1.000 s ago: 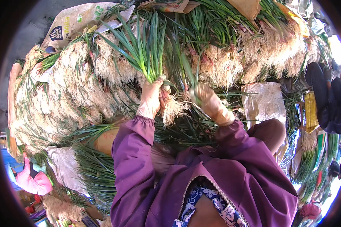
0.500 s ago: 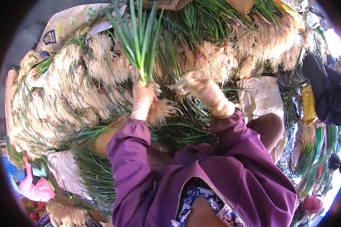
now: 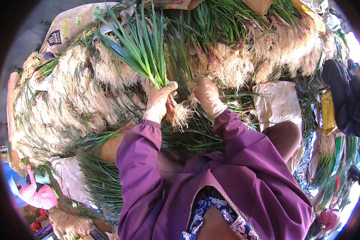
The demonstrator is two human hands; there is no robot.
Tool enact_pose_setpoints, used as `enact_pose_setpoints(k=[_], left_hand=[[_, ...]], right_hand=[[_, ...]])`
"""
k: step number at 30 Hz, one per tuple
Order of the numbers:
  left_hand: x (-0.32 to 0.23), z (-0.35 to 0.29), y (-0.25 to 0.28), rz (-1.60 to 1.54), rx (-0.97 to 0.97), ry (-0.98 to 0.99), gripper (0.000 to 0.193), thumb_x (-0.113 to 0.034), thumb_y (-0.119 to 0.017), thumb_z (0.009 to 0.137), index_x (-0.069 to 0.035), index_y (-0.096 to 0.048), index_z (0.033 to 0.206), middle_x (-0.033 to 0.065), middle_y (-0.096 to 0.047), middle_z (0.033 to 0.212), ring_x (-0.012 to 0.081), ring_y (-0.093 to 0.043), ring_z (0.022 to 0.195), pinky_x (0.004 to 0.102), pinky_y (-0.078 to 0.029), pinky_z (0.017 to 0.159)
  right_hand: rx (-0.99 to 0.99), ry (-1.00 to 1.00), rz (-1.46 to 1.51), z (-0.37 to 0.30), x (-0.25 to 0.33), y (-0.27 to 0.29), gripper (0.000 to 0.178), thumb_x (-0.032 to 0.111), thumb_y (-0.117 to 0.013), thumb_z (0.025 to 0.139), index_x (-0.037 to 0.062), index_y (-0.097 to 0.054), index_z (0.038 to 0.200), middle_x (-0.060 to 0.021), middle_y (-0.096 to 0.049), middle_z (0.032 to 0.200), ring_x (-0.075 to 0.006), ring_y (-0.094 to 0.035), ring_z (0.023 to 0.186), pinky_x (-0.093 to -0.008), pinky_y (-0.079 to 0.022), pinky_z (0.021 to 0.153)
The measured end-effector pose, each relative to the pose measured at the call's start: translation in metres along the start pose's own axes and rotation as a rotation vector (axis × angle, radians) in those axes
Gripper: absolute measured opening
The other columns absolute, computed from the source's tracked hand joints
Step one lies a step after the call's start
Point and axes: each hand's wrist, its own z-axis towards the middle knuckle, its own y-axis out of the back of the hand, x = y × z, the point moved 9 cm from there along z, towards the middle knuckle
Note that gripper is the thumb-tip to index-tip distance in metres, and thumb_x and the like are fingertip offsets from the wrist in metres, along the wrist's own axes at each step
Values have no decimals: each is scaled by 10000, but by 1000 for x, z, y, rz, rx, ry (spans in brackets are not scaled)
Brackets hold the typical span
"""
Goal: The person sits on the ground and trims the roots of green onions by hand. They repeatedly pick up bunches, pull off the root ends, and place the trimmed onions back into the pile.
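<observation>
In my gloved left hand [image 3: 158, 100] is an upright bunch of scallions [image 3: 150, 52]. Its long green leaves fan out above the fist, and pale roots hang below beside the wrist. To the right, my gloved right hand [image 3: 208, 96] is closed, with its fingertips around the base of a few dark-leaved scallions [image 3: 184, 60]. Thin roots show just under its thumb, close to the roots of the left bunch. The exact grip is partly hidden by the fingers.
A large heap of scallions with matted pale roots [image 3: 64, 108] spreads left and ahead. More bundles [image 3: 228, 64] lie at the far right. Sacking [image 3: 278, 102] lies beside my knee. Dark green leaves [image 3: 100, 180] lie near left. A person in pink [image 3: 38, 192] sits lower left.
My right hand has come left and inward, its fingers now closed at the scallion stems. The left hand has shifted slightly right, and its bunch leans more to the left.
</observation>
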Motion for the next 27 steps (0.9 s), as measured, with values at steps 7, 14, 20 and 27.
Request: enact_pose_setpoints(k=[7,14,20,27], left_hand=[[-3,-8,-15,15,8,-13,294,-118,-775,772,31,-653,993,158,-688,787,230,-642,544,321,-485,360],[-16,-16,-27,-148,95,-154,199,-108,-732,810,-2,-613,929,96,-624,677,195,-531,386,310,-434,326],[-31,-22,-2,-251,80,-264,210,-146,-715,830,35,-643,909,148,-681,827,261,-669,656,333,-536,518],[-23,-23,-13,-403,170,-137,206,-146,-666,865,-5,-603,1002,132,-671,827,256,-658,707,396,-564,562]], right_hand=[[-193,282,-299,-27,44,-3,118,164,-560,863,64,-609,902,-79,-640,715,-224,-640,629,-376,-508,568],[-286,544,-214,-67,72,0,110,169,-485,879,89,-552,843,-124,-609,706,-286,-638,629,-413,-498,537],[18,-384,1244,-33,-16,-11,127,153,-498,902,52,-573,922,-120,-626,811,-236,-584,719,-366,-479,645],[336,110,960,23,88,-5,261,277,-558,964,28,-570,1044,-39,-606,884,-145,-568,807,-291,-465,752]])
